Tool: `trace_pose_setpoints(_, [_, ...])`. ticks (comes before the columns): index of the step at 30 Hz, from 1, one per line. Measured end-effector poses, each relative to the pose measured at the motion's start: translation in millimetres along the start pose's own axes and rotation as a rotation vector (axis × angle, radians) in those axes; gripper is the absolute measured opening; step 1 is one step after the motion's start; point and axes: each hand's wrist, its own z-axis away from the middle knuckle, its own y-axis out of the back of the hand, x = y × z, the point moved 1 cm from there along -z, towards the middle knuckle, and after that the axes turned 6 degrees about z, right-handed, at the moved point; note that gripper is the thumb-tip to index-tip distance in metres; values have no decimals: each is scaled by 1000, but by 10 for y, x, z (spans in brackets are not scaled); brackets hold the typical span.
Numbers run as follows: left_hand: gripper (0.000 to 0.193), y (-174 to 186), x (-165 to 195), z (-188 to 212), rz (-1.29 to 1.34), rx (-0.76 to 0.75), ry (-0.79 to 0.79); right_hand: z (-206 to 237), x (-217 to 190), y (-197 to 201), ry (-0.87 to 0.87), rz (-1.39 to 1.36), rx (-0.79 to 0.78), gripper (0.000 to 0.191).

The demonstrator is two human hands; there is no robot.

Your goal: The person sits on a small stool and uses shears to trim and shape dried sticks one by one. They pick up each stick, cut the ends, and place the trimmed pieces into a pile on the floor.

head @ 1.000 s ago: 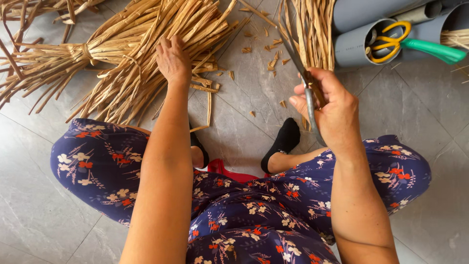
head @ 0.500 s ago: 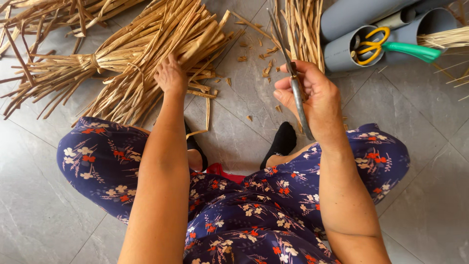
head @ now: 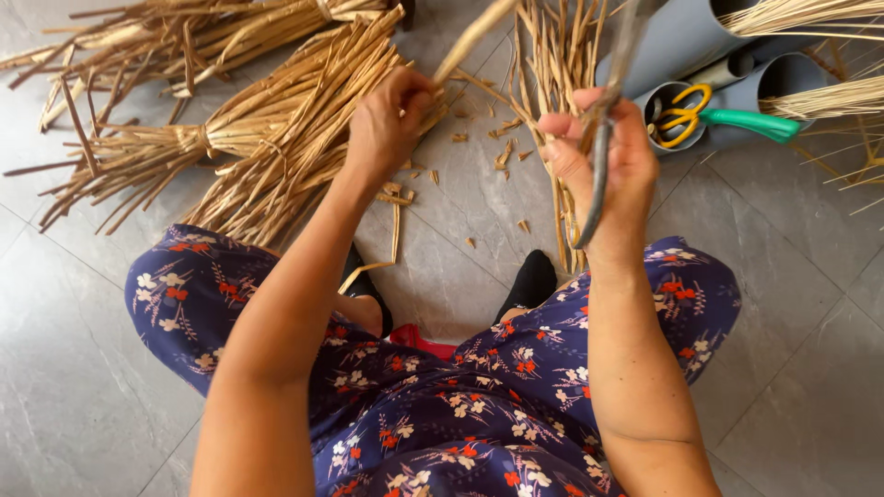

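My left hand is closed around a single dry straw stalk that rises toward the top edge, lifted off the tied bundles of tan stalks on the grey tile floor. My right hand grips a long dark metal blade, held upright with its lower end curving past my wrist. The two hands are apart, a little above the floor, over my lap in blue flowered cloth.
Grey plastic pipes lie at the top right; one holds yellow-handled scissors and a green-handled tool. Thin pale straw sticks poke from the pipes. A loose stalk pile and short cut bits lie ahead.
My left hand left the bundle and rose holding one stalk. The right hand lifted the blade higher and more upright. The view moved closer.
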Motion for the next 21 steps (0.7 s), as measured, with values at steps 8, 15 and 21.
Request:
trace_pose_setpoints(8, [10, 184, 994, 568, 156, -337, 96, -95, -232, -3, 47, -394, 132, 44])
trace_pose_setpoints(15, [21, 168, 1311, 583, 198, -112, -85, -55, -256, -152, 64, -272, 76, 43])
trace_pose_setpoints(21, [30, 112, 1438, 453, 300, 9, -93, -8, -282, -307, 108, -220, -5, 43])
